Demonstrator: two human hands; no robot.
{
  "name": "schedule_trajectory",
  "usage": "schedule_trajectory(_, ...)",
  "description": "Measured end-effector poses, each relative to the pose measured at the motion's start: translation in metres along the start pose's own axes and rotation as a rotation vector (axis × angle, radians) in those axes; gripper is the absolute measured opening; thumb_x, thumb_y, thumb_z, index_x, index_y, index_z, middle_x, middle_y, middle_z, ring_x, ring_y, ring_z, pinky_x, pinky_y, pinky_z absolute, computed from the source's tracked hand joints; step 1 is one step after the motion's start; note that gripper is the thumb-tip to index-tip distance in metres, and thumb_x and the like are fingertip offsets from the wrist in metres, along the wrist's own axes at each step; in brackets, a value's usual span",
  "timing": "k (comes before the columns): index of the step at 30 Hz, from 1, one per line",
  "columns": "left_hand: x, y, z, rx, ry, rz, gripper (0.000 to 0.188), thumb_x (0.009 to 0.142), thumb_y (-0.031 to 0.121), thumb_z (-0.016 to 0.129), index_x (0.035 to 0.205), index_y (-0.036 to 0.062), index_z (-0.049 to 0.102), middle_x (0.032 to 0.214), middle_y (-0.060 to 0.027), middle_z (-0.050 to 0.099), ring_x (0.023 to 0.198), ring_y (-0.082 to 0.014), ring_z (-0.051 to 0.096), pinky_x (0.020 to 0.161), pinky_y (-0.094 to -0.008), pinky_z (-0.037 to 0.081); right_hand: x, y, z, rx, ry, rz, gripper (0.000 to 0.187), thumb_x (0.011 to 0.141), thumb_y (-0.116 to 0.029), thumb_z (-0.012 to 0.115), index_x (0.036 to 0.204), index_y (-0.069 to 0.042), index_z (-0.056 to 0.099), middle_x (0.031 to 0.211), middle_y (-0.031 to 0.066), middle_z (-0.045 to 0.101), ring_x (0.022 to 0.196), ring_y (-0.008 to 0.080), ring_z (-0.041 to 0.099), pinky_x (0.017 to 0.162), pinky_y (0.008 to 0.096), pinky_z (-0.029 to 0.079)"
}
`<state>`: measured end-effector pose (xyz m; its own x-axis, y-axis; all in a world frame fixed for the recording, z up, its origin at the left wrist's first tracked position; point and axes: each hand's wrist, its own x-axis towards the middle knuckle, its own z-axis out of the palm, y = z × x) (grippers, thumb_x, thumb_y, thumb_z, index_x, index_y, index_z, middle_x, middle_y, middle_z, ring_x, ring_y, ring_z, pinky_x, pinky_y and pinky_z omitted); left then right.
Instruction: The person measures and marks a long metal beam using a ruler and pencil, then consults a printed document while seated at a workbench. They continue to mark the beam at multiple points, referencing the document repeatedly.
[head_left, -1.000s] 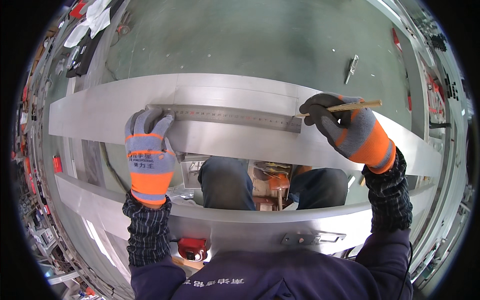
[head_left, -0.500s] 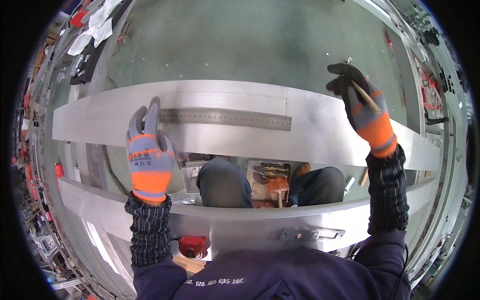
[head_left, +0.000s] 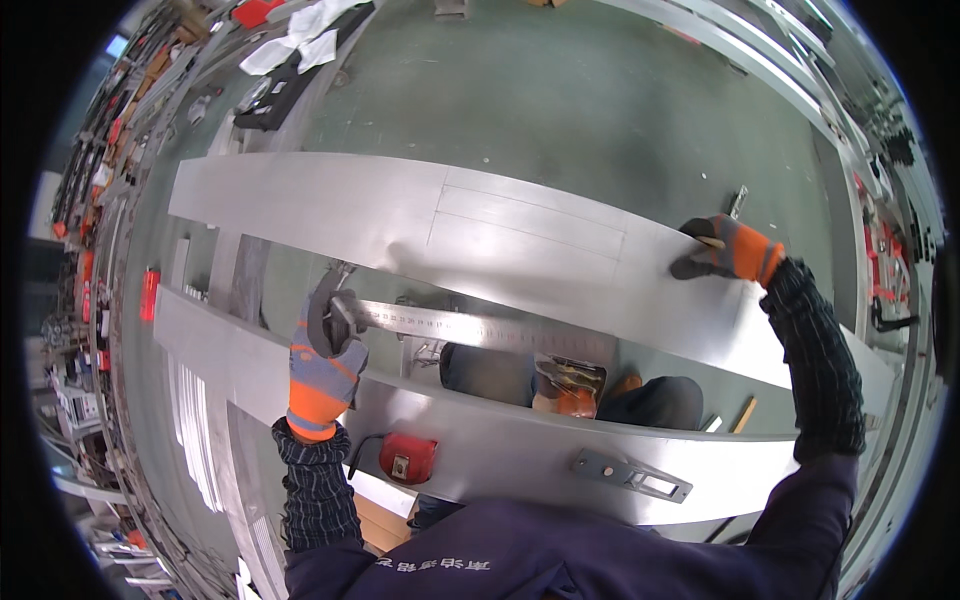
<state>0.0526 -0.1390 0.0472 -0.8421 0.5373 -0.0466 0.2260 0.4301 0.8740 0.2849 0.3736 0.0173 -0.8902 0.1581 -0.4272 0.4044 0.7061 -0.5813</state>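
Note:
My left hand (head_left: pixel 330 355), in a grey and orange glove, is closed around the left end of a long steel ruler (head_left: pixel 445 325). Lifted off the far metal panel (head_left: pixel 310 190), the ruler spans the gap between the two panels, its right end blurred. On the far panel, thin lines mark out a long rectangle. My right hand (head_left: pixel 725 248), gloved alike, is at that panel's far edge, right of the lines. Its fingers are curled, and a bit of a thin tan stick like a pencil (head_left: pixel 711 242) shows between them.
On the near panel (head_left: pixel 520 450) lie a red tape measure (head_left: pixel 407 458) and a slotted metal plate (head_left: pixel 632 475). Below the gap, a box of tools (head_left: pixel 570 385) stands between my knees. A black case with white cloth (head_left: pixel 300 80) is at the far left.
My left hand has taken hold of the ruler and drawn it off the far panel toward me. My right hand has come down to the panel's far edge. The view has shifted.

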Motion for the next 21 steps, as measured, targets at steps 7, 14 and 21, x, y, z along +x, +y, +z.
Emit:
schedule_trajectory(7, -0.02, 0.008, -0.018, -0.059, -0.025, -0.064, 0.079, 0.073, -0.005, 0.051, 0.151, 0.0037, 0.047, 0.076, 0.0014, 0.054, 0.067, -0.0069, 0.048, 0.066, -0.0226, 0.046, -0.088, -0.124, 0.024, -0.263, 0.375, 0.038, 0.072, 0.058, -0.049, 0.096, 0.106, -0.004, 0.067, 0.091, 0.0144, 0.07, 0.084, 0.0337, 0.068, 0.08, 0.0412, 0.055)
schedule_trajectory(14, -0.048, 0.004, -0.045, -0.098, -0.206, 0.075, 0.079, 0.071, -0.004, 0.051, 0.15, 0.0002, 0.047, 0.087, -0.0013, 0.057, 0.071, -0.0086, 0.052, 0.067, -0.0234, 0.047, -0.147, -0.145, 0.113, -0.501, 0.773, -0.088, 0.065, 0.058, -0.034, 0.093, 0.108, -0.005, 0.064, 0.093, 0.0133, 0.062, 0.088, 0.0357, 0.059, 0.08, 0.0458, 0.048)
schedule_trajectory(21, -0.079, 0.004, -0.062, -0.025, -0.185, -0.074, 0.081, 0.069, 0.014, 0.061, 0.148, 0.0, 0.048, 0.097, -0.0035, 0.06, 0.078, -0.0111, 0.06, 0.071, -0.0251, 0.051, -0.166, -0.156, 0.158, -0.583, 0.931, -0.159, 0.056, 0.058, -0.015, 0.081, 0.11, -0.006, 0.065, 0.098, 0.0137, 0.062, 0.093, 0.037, 0.058, 0.085, 0.0505, 0.047)
